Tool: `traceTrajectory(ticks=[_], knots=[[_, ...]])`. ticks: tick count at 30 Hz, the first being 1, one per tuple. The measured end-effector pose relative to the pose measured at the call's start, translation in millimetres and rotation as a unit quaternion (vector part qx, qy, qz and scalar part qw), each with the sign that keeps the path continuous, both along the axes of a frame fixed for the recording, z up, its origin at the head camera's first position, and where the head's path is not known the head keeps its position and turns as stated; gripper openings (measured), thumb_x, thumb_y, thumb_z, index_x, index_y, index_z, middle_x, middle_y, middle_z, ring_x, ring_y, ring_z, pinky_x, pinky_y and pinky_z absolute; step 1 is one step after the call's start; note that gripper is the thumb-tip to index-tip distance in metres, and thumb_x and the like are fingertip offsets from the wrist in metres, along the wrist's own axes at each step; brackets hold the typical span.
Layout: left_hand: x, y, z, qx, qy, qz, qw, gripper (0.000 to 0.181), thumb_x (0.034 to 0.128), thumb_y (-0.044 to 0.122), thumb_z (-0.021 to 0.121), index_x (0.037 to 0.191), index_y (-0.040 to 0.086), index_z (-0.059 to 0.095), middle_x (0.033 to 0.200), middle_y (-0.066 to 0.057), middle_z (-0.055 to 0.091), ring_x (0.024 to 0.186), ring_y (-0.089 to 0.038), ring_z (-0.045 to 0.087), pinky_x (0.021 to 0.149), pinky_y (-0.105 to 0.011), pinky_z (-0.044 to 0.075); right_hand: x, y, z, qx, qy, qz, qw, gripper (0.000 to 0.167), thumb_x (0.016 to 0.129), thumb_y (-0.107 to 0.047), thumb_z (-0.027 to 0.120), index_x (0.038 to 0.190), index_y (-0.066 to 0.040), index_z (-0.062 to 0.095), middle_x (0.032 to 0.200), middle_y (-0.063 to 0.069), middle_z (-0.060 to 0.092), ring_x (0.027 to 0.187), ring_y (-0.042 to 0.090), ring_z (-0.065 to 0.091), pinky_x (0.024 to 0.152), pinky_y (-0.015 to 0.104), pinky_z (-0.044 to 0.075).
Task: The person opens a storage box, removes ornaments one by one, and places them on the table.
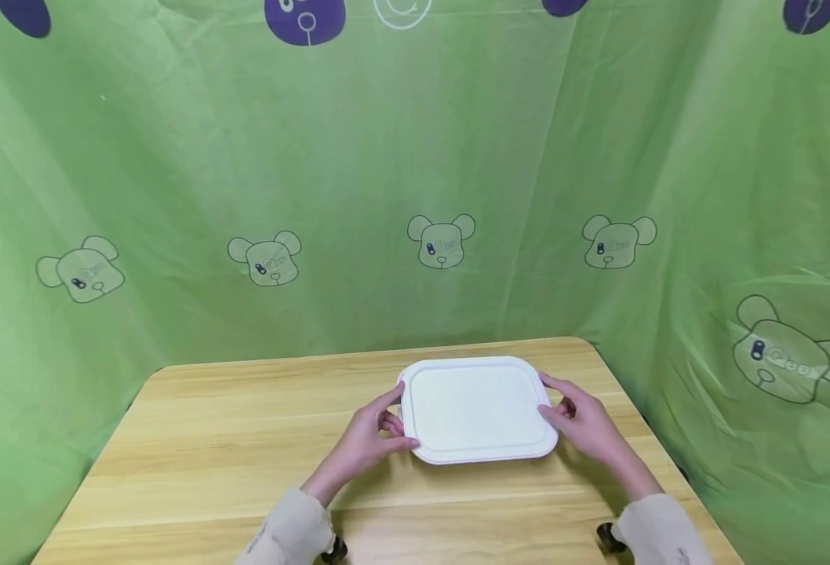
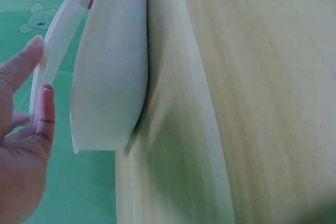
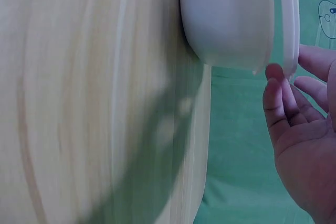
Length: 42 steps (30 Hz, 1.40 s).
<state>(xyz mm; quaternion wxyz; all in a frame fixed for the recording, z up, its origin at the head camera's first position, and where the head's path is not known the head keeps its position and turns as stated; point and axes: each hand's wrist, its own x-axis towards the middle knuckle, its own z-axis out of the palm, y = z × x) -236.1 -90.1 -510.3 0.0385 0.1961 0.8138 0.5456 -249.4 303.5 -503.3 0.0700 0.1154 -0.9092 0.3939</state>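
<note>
White lid (image 1: 478, 408): held level or nearly so, flat face up, above the white box (image 2: 110, 66) and right of centre on the table (image 1: 210, 447). Its long axis runs left to right, roughly parallel to the table's far edge. The left hand (image 1: 373, 435) pinches the left short end between thumb and fingers; the right hand (image 1: 587, 424) pinches the right short end likewise. The box rests rim uppermost beneath. Both wrist views show a gap between lid and rim, wider at the left.
</note>
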Motion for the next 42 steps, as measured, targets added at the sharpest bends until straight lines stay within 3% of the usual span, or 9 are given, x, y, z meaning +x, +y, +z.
traceTrajectory(ticks=[5, 7, 14, 19, 28, 34, 42], knots=[[5.5, -2.9, -0.8, 0.023, -0.029, -0.008, 0.9993, 0.101, 0.0779, 0.007, 0.090, 0.162, 0.009, 0.033, 0.140, -0.016, 0.059, 0.085, -0.010, 0.068, 0.078, -0.022, 0.062, 3.7, 4, 0.5, -0.010, -0.010, 0.007, 0.9999, 0.060, 0.098, -0.016, 0.072, 0.152, -0.006, 0.049, 0.132, 0.019, 0.064, 0.070, 0.007, 0.051, 0.057, 0.022, 0.049], [8.3, -4.0, -1.1, 0.037, -0.043, -0.014, 0.9983, 0.101, 0.0783, 0.005, 0.089, 0.162, 0.010, 0.032, 0.136, -0.016, 0.059, 0.084, -0.011, 0.069, 0.078, -0.022, 0.062, 5.0, 6, 0.0, -0.014, -0.013, 0.012, 0.9997, 0.059, 0.098, -0.015, 0.072, 0.152, -0.005, 0.049, 0.136, 0.021, 0.062, 0.069, 0.006, 0.051, 0.058, 0.021, 0.049], [20.6, -6.7, -2.0, 0.087, -0.085, -0.039, 0.9918, 0.102, 0.0783, 0.000, 0.086, 0.163, 0.013, 0.030, 0.125, -0.017, 0.060, 0.083, -0.013, 0.070, 0.079, -0.025, 0.064, 10.2, 11, -3.6, -0.069, -0.064, 0.045, 0.9946, 0.061, 0.099, -0.013, 0.070, 0.153, -0.002, 0.046, 0.129, 0.025, 0.061, 0.060, 0.008, 0.057, 0.054, 0.029, 0.057], [31.0, -7.4, -5.5, 0.090, -0.096, -0.064, 0.9892, 0.104, 0.0786, -0.001, 0.086, 0.164, 0.015, 0.029, 0.121, -0.015, 0.057, 0.082, -0.015, 0.073, 0.078, -0.028, 0.065, 15.2, 18, -7.4, -0.097, -0.102, 0.079, 0.9869, 0.066, 0.097, -0.012, 0.071, 0.155, 0.000, 0.042, 0.119, 0.025, 0.059, 0.056, 0.015, 0.062, 0.051, 0.036, 0.060], [46.8, -13.9, -14.7, 0.077, -0.111, -0.100, 0.9858, 0.103, 0.0791, 0.003, 0.087, 0.162, 0.022, 0.030, 0.117, -0.011, 0.056, 0.080, -0.017, 0.074, 0.071, -0.029, 0.065, 24.7, 30, -11.0, -0.116, -0.124, 0.159, 0.9727, 0.065, 0.095, -0.010, 0.073, 0.150, 0.006, 0.044, 0.103, 0.021, 0.060, 0.054, 0.015, 0.063, 0.048, 0.037, 0.060], [57.4, -17.0, -19.7, 0.098, -0.131, -0.145, 0.9758, 0.104, 0.0803, 0.002, 0.085, 0.163, 0.023, 0.026, 0.115, -0.011, 0.056, 0.075, -0.015, 0.074, 0.071, -0.040, 0.066, 29.8, 34, -13.9, -0.113, -0.165, 0.180, 0.9630, 0.064, 0.094, -0.012, 0.075, 0.147, 0.006, 0.046, 0.099, 0.019, 0.061, 0.057, 0.016, 0.066, 0.050, 0.042, 0.062], [68.5, -18.7, -27.1, 0.118, -0.149, -0.188, 0.9636, 0.102, 0.0825, 0.000, 0.083, 0.163, 0.021, 0.024, 0.111, -0.011, 0.057, 0.075, -0.012, 0.075, 0.074, -0.043, 0.066, 35.0, 39, -20.3, -0.117, -0.190, 0.218, 0.9500, 0.062, 0.094, -0.011, 0.075, 0.146, 0.009, 0.046, 0.095, 0.018, 0.063, 0.058, 0.015, 0.068, 0.051, 0.044, 0.063]])
